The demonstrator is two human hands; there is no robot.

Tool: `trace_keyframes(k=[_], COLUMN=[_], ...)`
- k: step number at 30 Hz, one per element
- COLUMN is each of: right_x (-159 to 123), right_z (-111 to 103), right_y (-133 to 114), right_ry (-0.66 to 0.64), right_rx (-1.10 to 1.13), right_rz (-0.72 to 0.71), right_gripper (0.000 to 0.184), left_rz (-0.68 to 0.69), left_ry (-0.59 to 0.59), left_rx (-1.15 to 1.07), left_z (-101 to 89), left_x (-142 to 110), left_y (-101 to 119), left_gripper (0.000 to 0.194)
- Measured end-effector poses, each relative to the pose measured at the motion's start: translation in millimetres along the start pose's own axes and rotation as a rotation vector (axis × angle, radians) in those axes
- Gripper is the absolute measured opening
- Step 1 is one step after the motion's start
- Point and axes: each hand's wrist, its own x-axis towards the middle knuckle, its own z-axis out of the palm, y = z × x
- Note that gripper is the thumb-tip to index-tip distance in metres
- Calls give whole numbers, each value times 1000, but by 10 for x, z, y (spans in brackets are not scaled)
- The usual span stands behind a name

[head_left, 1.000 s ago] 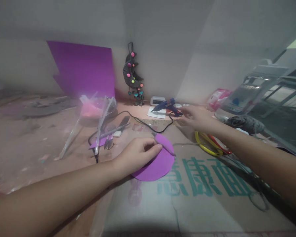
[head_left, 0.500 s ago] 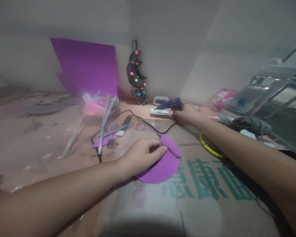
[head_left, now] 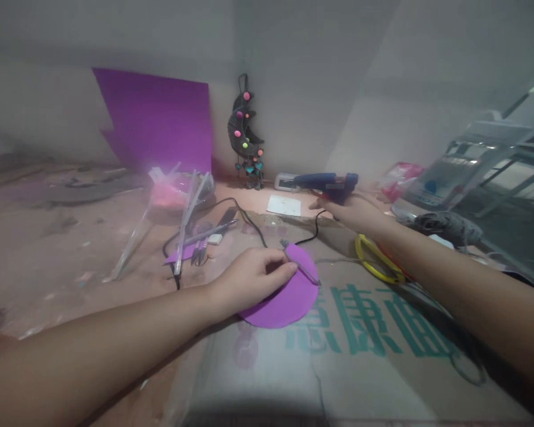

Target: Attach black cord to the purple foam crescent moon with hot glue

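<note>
Gripping the blue glue gun (head_left: 324,180) by its handle, the right hand (head_left: 356,213) is right of the upper centre of the frame, with its fingers curled and the nozzle toward the left. The left hand (head_left: 253,281) rests at the centre on a purple disc (head_left: 289,305); its thumb and forefinger pinch a thin grey cord (head_left: 307,274), which lies across the disc near its right edge. The other left fingertips are hidden. Under the disc is a cardboard sheet (head_left: 369,379) with green characters.

Below the nozzle, a white card (head_left: 283,206) lies on the worktop (head_left: 40,249), and a black cable (head_left: 251,220) curves to its left. Left of the centre are clear sticks (head_left: 187,222). To the right, a yellow loop (head_left: 374,267) is beside the right forearm, and farther there is grey yarn (head_left: 447,226). At upper centre stands a dark crescent ornament (head_left: 238,133) with coloured dots; at upper left, a large purple sheet (head_left: 160,124) leans on the wall (head_left: 320,77).
</note>
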Motion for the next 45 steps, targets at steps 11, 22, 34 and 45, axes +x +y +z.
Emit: trace_keyframes(k=[11, 22, 34, 45], right_x=[426, -386, -1149, -1139], right_z=[401, -46, 89, 147], right_y=[103, -173, 102, 11], right_ry=[-55, 124, 7, -100], right_rx=[-94, 258, 324, 252], right_rz=[69, 62, -13, -96], right_gripper=[40, 26, 30, 34], left_rz=[28, 14, 54, 102], left_ry=[6, 14, 30, 30], left_rx=[5, -8, 27, 106], left_z=[1, -15, -8, 4], left_x=[10, 4, -4, -13], left_y=[13, 28, 16, 10], left_gripper=[32, 34, 33, 33])
